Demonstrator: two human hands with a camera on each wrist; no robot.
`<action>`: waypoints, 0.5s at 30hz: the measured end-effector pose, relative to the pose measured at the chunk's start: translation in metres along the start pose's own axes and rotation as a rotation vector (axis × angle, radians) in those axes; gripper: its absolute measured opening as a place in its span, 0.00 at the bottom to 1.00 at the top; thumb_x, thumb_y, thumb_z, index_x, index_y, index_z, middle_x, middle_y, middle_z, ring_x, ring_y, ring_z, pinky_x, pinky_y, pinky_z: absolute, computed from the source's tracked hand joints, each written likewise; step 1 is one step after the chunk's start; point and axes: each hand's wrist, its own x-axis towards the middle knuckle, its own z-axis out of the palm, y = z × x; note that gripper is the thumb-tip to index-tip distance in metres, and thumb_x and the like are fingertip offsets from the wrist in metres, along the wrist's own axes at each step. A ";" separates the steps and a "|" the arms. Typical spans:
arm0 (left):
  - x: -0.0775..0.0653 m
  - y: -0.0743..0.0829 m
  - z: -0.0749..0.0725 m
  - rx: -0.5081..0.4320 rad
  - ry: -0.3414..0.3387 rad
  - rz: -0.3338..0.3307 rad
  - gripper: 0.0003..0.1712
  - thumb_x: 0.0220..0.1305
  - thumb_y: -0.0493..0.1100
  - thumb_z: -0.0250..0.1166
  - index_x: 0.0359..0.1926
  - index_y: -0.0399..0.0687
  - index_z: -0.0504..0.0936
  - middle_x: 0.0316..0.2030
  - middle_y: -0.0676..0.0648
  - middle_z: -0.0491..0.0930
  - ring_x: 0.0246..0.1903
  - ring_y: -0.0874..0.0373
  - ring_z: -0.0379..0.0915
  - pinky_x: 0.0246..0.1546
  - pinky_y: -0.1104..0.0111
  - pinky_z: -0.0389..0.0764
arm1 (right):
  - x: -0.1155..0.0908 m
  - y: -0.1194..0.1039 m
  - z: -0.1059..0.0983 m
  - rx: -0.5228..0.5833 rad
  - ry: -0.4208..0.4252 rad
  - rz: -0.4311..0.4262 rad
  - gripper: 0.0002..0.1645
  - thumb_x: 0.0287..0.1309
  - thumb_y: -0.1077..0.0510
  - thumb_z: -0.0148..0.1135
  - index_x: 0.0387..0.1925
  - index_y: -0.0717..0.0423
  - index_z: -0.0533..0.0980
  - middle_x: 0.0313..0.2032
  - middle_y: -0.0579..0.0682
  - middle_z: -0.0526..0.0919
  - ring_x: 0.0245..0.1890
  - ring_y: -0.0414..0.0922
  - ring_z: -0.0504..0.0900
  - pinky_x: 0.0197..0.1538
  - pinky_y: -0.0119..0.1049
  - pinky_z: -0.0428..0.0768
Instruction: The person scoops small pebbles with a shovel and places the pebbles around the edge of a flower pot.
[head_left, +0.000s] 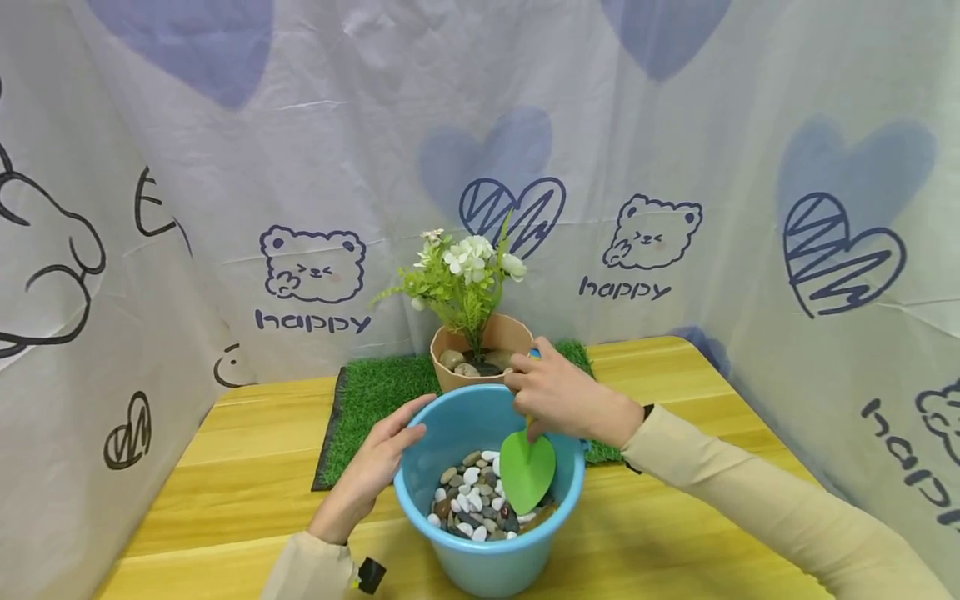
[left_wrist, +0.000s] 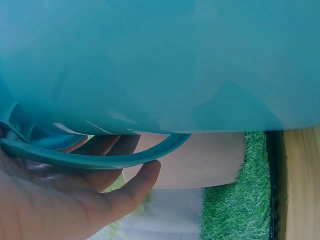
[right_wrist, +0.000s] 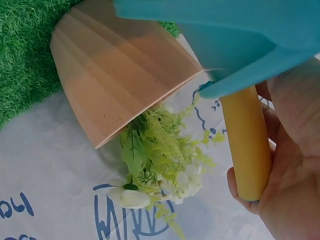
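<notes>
A light blue bucket [head_left: 491, 575] stands at the table's front, holding white, grey and brown pebbles [head_left: 476, 496]. My left hand [head_left: 375, 462] holds the bucket's left side near the rim. In the left wrist view, its curved carrying handle [left_wrist: 100, 160] passes between my thumb and fingers. My right hand [head_left: 566, 392] grips a small garden trowel by its yellow handle [right_wrist: 245, 145] over the far right rim. The trowel's green leaf-shaped blade [head_left: 528, 475] points down inside the bucket, in front of some pebbles; whether its tip touches them, I cannot tell.
Behind the bucket, a peach flowerpot [head_left: 457, 382] holds larger stones and white artificial flowers [head_left: 471, 258]. It stands on a green turf mat [head_left: 390, 387]. Under everything is a wood-grain table [head_left: 247, 475], enclosed at the back and sides by a printed white curtain [head_left: 315, 150].
</notes>
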 end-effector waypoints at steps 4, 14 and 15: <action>0.000 0.000 -0.001 -0.001 0.001 -0.001 0.26 0.76 0.45 0.49 0.72 0.51 0.63 0.66 0.38 0.70 0.60 0.42 0.73 0.52 0.54 0.82 | 0.001 -0.003 0.000 -0.047 -0.017 0.002 0.21 0.34 0.27 0.71 0.20 0.36 0.83 0.28 0.39 0.76 0.33 0.43 0.62 0.40 0.44 0.58; 0.001 -0.002 0.000 -0.022 -0.003 0.001 0.27 0.76 0.45 0.50 0.73 0.51 0.63 0.66 0.39 0.69 0.60 0.42 0.73 0.52 0.53 0.81 | 0.004 -0.003 0.001 -0.085 0.014 -0.003 0.21 0.35 0.28 0.72 0.18 0.38 0.83 0.30 0.40 0.79 0.33 0.44 0.62 0.43 0.46 0.62; 0.001 -0.002 0.000 -0.025 -0.003 0.001 0.27 0.76 0.45 0.50 0.73 0.50 0.63 0.67 0.39 0.69 0.60 0.42 0.73 0.52 0.53 0.81 | 0.005 -0.004 0.001 -0.092 0.017 -0.007 0.21 0.36 0.29 0.73 0.16 0.38 0.82 0.29 0.39 0.78 0.33 0.44 0.61 0.44 0.46 0.63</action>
